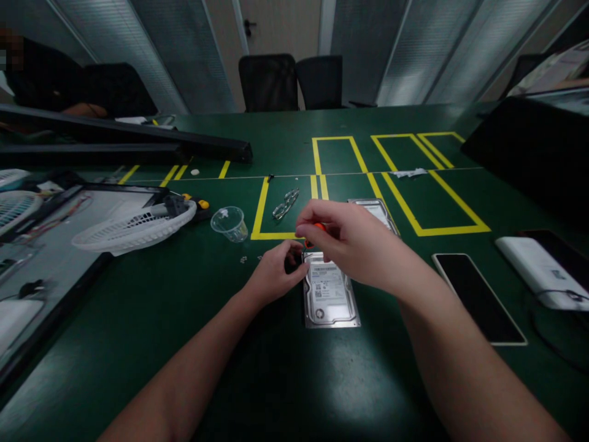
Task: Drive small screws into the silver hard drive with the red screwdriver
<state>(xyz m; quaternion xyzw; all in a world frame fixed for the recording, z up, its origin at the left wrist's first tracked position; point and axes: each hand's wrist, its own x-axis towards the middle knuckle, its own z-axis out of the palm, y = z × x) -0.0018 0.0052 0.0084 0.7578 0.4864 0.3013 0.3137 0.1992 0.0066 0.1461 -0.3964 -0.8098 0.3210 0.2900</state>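
Observation:
A silver hard drive (329, 291) with a white label lies flat on the green table. My left hand (278, 270) is curled around its far left corner, thumb against the left edge and forefinger at the far edge. Above that corner my right hand (352, 239) pinches a screwdriver (319, 228) with an orange-red handle, held upright; its tip is hard to make out between the fingers. Just behind my right hand a second hard drive (378, 212) is partly covered. Small screws (243, 259) lie left of my left hand, near a clear plastic cup (230, 224).
Glasses (286, 204) lie beyond my hands. To the right are a phone (478, 298) and a white power bank (545, 270) with a cable. A white racket-shaped frame (138, 227) and long black bars (184, 138) occupy the left. People sit at both far sides.

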